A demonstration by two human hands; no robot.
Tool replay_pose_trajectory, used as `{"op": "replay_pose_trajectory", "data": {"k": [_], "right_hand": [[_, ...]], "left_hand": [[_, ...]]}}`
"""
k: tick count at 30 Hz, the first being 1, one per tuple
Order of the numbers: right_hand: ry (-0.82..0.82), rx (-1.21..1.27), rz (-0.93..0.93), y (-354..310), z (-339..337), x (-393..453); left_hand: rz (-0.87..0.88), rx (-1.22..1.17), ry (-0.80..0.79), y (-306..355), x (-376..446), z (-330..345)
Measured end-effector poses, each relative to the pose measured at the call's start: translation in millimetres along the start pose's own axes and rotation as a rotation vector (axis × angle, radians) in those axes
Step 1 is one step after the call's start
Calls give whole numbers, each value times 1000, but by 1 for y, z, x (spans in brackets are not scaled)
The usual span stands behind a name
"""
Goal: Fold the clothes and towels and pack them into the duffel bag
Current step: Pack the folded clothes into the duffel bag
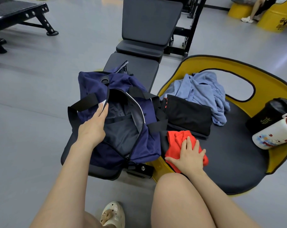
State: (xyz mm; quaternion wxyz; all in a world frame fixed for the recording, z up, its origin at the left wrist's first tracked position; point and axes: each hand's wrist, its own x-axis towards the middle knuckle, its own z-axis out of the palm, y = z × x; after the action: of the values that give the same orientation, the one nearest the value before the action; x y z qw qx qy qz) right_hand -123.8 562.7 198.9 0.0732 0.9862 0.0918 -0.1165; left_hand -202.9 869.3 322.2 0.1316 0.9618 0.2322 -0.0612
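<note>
A navy duffel bag [93,89] stands unzipped on the end of a black gym bench, its dark lining showing. My left hand [95,124] holds the left edge of the bag's opening, fingers reaching to the rim. To the right, on a black and yellow padded seat [229,158], lies a folded orange-red cloth [175,140]; my right hand [188,155] rests flat on it with straight fingers. Behind it sits a folded black garment [188,114], and a crumpled light blue towel or garment [203,91] lies beyond that.
A white bottle with a red cap [274,134] and a black container [269,114] stand at the seat's right edge. The black bench [149,23] runs away from the bag. My knees and a sandal fill the bottom. Another person sits far right on yellow drums.
</note>
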Motion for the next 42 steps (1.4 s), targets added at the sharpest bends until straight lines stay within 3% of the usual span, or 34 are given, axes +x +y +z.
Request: {"op": "replay_pose_trajectory", "data": {"k": [9, 15, 20, 25, 29, 33, 38, 42], "right_hand": [[86, 62, 7, 7, -9, 5], [151, 498, 140, -2, -53, -2], [238, 799, 31, -30, -123, -24], [241, 1019, -194, -82, -179, -49], [188, 922, -333, -139, -183, -51], [133, 682, -344, -177, -160, -39], [105, 414, -330, -203, -121, -26], [-35, 331, -380, -207, -104, -20]], "left_hand": [[-9, -54, 9, -7, -3, -2], [7, -151, 47, -14, -8, 0], [-16, -201, 28, -18, -7, 1], [-16, -224, 16, -19, -9, 1], [-19, -243, 32, -19, -10, 0], [-26, -260, 39, -26, -9, 1], [-31, -280, 36, -32, -8, 0], [-25, -302, 32, -32, -8, -1]]}}
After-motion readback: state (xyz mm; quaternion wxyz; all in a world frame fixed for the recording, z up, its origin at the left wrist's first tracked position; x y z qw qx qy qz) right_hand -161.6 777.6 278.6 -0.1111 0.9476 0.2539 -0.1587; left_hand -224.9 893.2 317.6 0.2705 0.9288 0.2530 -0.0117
